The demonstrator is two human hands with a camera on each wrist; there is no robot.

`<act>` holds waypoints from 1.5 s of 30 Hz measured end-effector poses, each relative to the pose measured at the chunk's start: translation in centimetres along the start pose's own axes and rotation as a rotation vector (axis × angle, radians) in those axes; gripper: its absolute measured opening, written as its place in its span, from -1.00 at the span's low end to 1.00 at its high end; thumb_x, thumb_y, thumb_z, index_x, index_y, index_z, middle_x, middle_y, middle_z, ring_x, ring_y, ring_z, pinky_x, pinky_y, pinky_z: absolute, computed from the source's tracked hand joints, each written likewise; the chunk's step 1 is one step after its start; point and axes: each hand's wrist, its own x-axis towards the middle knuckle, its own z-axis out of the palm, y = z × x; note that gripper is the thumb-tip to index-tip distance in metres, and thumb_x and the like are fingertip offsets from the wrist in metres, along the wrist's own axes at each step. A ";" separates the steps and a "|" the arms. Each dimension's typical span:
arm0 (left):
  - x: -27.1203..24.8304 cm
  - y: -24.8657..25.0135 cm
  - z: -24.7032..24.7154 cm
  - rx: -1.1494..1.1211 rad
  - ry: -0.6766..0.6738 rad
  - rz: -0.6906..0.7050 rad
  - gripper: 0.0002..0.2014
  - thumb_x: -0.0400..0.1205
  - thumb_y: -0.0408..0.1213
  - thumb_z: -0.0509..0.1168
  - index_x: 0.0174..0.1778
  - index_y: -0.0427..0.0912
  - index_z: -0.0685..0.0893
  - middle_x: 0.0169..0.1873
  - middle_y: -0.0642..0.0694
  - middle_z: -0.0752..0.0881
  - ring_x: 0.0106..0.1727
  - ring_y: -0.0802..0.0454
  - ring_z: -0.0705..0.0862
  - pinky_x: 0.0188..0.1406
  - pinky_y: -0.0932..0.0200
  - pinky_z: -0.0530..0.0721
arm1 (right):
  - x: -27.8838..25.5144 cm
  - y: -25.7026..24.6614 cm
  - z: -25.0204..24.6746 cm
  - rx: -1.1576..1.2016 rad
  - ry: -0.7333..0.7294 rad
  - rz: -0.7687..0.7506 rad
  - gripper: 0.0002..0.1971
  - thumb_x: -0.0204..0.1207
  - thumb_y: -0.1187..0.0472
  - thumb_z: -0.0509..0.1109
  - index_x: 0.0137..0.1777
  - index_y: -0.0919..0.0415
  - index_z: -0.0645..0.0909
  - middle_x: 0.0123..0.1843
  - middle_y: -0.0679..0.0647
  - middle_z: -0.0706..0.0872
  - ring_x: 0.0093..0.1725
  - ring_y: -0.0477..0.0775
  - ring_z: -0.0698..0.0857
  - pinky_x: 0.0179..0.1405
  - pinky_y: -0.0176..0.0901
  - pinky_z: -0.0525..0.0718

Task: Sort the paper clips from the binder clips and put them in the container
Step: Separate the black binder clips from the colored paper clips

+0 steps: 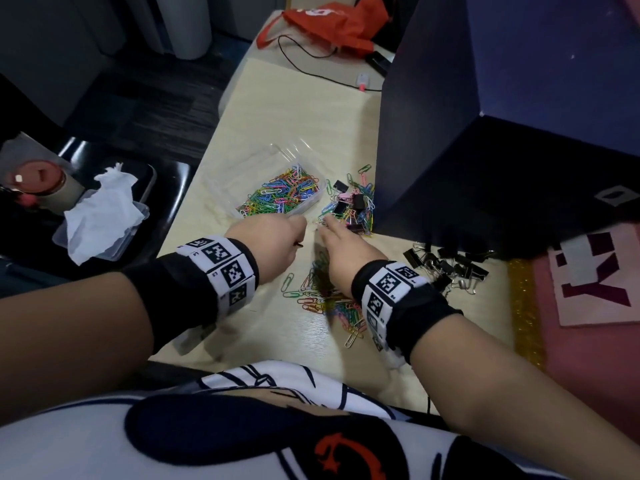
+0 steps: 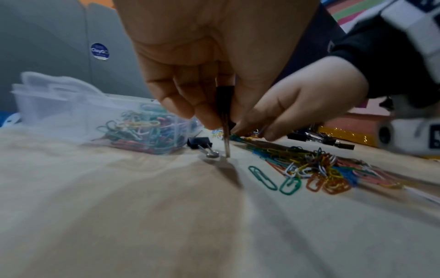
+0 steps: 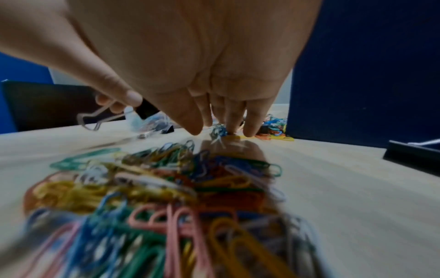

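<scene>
My left hand (image 1: 298,226) grips a black binder clip (image 2: 224,105) upright, its wire handle touching the table. My right hand (image 1: 327,225) reaches beside it, its straight fingertips (image 3: 249,129) pressing a small bunch of paper clips (image 3: 218,131) at the near edge of the mixed pile (image 1: 353,202). A clear container (image 1: 242,174) holding many coloured paper clips stands just beyond my left hand. A loose heap of paper clips (image 1: 325,299) lies under my right wrist. One more binder clip (image 2: 199,142) lies on the table by my left fingers.
A group of black binder clips (image 1: 446,265) lies at the right of the table (image 1: 277,116). A dark blue box (image 1: 485,116) stands right behind the mixed pile. An orange bag (image 1: 332,26) and a cable lie at the far end. To the left sits a plastic box with tissue (image 1: 104,216).
</scene>
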 end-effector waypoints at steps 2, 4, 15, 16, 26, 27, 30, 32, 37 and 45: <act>-0.3 -0.3 -0.1 -0.040 0.015 -0.019 -0.85 0.64 -0.16 0.23 0.10 -0.07 0.54 -0.02 -0.10 0.69 0.01 -0.16 0.65 -0.15 0.07 0.57 | -0.5 0.0 0.8 -0.024 0.041 -0.009 -0.35 0.52 0.42 0.09 0.64 0.14 0.18 0.72 -0.06 -0.02 0.64 0.13 0.14 0.57 -0.03 0.24; -0.5 -0.6 -0.2 -0.076 0.030 -0.026 -0.84 0.63 -0.16 0.25 0.10 -0.05 0.54 -0.01 -0.09 0.69 0.02 -0.15 0.65 -0.13 0.08 0.57 | -1.5 0.4 1.8 -0.045 0.082 -0.026 -0.36 0.48 0.41 0.17 0.60 0.14 0.26 0.69 -0.02 0.11 0.61 0.14 0.19 0.56 0.01 0.30; 0.8 1.9 -1.0 -0.273 0.009 0.193 -0.66 0.54 -0.30 0.38 0.16 -0.05 0.41 -0.10 0.03 0.77 -0.06 -0.02 0.68 -0.13 0.20 0.46 | -4.7 2.7 2.1 0.311 0.453 -0.009 -0.65 0.59 0.13 0.34 0.37 0.07 0.55 0.23 0.02 0.61 0.19 0.01 0.61 0.24 -0.24 0.51; 1.0 2.5 -1.0 -0.278 0.005 0.230 -0.65 0.53 -0.31 0.38 0.16 -0.07 0.41 -0.14 0.03 0.76 -0.07 -0.01 0.67 -0.05 0.19 0.44 | -5.0 2.8 1.9 0.345 0.457 -0.014 -0.63 0.58 0.12 0.35 0.39 0.04 0.55 0.19 0.01 0.64 0.13 -0.01 0.64 0.16 -0.29 0.49; 3.7 6.2 -0.3 -0.350 -0.034 0.258 -0.57 0.47 -0.26 0.46 0.19 -0.05 0.44 0.04 0.00 0.59 -0.08 0.05 0.67 -0.05 0.14 0.61 | -7.3 6.3 1.9 0.293 0.493 0.215 -0.71 0.59 0.07 0.33 0.27 0.10 0.62 0.00 -0.03 0.55 -0.08 0.01 0.61 -0.04 -0.14 0.62; 4.2 6.1 -0.1 -0.250 -0.032 0.241 -0.58 0.50 -0.23 0.43 0.24 -0.04 0.46 0.13 -0.04 0.56 0.05 0.00 0.64 0.06 0.10 0.60 | -7.5 6.9 1.9 0.302 0.516 0.293 -0.70 0.61 0.05 0.30 0.29 0.10 0.60 0.05 0.00 0.58 -0.07 0.01 0.60 -0.07 -0.18 0.58; 5.4 5.9 0.4 0.039 -0.018 0.184 -0.50 0.56 -0.21 0.31 0.43 0.01 0.40 0.30 -0.13 0.47 0.29 -0.16 0.51 0.29 -0.11 0.54 | -7.9 8.8 1.7 0.388 0.567 0.530 -0.65 0.65 0.04 0.23 0.37 0.11 0.53 0.24 0.10 0.59 0.03 0.07 0.62 -0.09 -0.24 0.46; 5.7 5.9 0.4 0.195 -0.056 0.153 -0.49 0.58 -0.20 0.25 0.48 0.07 0.34 0.30 -0.15 0.44 0.32 -0.20 0.46 0.33 -0.20 0.50 | -7.9 9.5 1.7 0.474 0.608 0.620 -0.62 0.64 0.06 0.23 0.42 0.12 0.47 0.35 0.15 0.53 0.11 0.16 0.65 -0.06 -0.18 0.51; 5.4 5.3 0.7 0.283 -0.069 0.162 -0.63 0.64 -0.19 0.18 0.40 0.01 0.44 0.20 -0.17 0.48 0.26 -0.21 0.48 0.30 -0.16 0.46 | -7.5 8.9 1.6 0.418 0.620 0.534 -0.59 0.59 0.19 0.28 0.43 0.13 0.42 0.36 0.13 0.48 0.19 0.16 0.61 0.00 -0.17 0.52; 3.8 4.7 0.5 0.238 -0.187 0.178 -0.75 0.58 -0.21 0.27 0.17 -0.13 0.56 0.00 -0.12 0.58 0.00 -0.14 0.61 -0.12 -0.03 0.67 | -4.6 6.1 1.4 0.225 0.390 0.191 -0.71 0.61 0.25 0.19 0.29 0.13 0.58 0.28 0.08 0.52 0.29 0.08 0.51 0.31 -0.09 0.50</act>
